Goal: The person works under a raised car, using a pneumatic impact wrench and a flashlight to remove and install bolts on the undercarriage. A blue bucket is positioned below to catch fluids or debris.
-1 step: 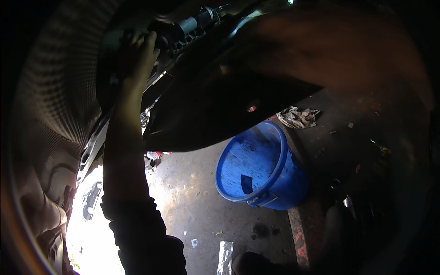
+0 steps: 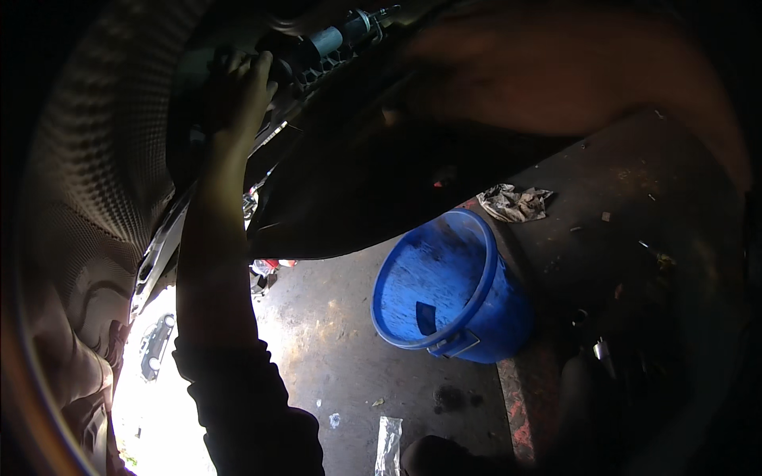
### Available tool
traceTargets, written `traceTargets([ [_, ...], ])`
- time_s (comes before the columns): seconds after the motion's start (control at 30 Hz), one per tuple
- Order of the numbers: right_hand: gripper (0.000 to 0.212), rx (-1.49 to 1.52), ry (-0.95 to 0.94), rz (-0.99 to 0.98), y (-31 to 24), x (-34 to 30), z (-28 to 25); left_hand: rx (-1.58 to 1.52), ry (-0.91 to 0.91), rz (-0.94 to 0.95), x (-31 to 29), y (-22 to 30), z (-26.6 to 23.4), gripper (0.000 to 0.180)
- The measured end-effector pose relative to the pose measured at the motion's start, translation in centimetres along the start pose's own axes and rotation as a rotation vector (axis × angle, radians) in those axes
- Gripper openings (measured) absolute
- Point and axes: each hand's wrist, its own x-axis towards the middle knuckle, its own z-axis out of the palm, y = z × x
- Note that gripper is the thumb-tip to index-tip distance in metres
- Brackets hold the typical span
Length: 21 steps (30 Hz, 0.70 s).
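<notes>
My left hand [image 2: 244, 99] reaches up into a dark gap under the vehicle, its fingers bent round something too dark to make out. Just right of the fingertips sits a grey cylindrical part [image 2: 325, 40] with a clamp-like ring at its upper end. A large black panel [image 2: 341, 182] spreads to the right of my left wrist. My right forearm [image 2: 548, 75], smeared and dim, crosses the upper right in front of this panel. The right hand's fingers are lost in shadow, so neither their pose nor any hold shows.
A dimpled metal shield [image 2: 103, 159] curves along the left side. Below stands a blue bucket [image 2: 432, 270], tilted in view. A crumpled rag [image 2: 516, 203] lies beyond it, and a silvery strip [image 2: 389, 444] lies on the floor near the lower edge. Bright light fills the lower left.
My right forearm has shifted slightly upward, uncovering more floor beneath it. A bright gleam near the top has gone from sight. My left hand keeps its place.
</notes>
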Motion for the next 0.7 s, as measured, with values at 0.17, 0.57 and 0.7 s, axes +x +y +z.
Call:
traceTargets([
  [0.17, 0.070, -0.150, -0.387, 0.150, -1.0, 10.1, -1.2, -0.048, 0.205, 0.058, -0.4, 0.1, 0.3, 0.048],
  [0.57, 0.085, -0.165, 0.263, -0.135, 5.4, 25.4, 6.8, 0.062, 0.189, 0.127, -1.4, -0.7, 1.3, 0.049],
  [0.7, 0.100, 0.100, 0.162, -0.110, 5.2, 27.7, 7.5, 0.241, 0.342, 0.109, -1.6, -1.5, 4.0, 0.033],
])
